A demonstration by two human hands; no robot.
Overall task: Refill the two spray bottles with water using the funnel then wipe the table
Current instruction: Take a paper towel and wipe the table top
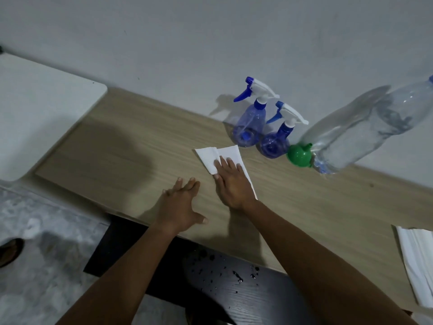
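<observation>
One light wood-grain counter (117,146) carries one large clear plastic water bottle (365,127) at the right by the wall. Just left of it stand two translucent blue spray bottles with trigger heads on, the rear spray bottle (249,124) and the front spray bottle (276,141). One folded white paper towel (208,158) lies before them under the right hand (232,184), its grip wide and fingers flat on the sheet, the left hand (181,205) just beside it with a wide grip holding nothing, and one small green plastic funnel (299,154) sits between the front spray bottle and the water bottle.
</observation>
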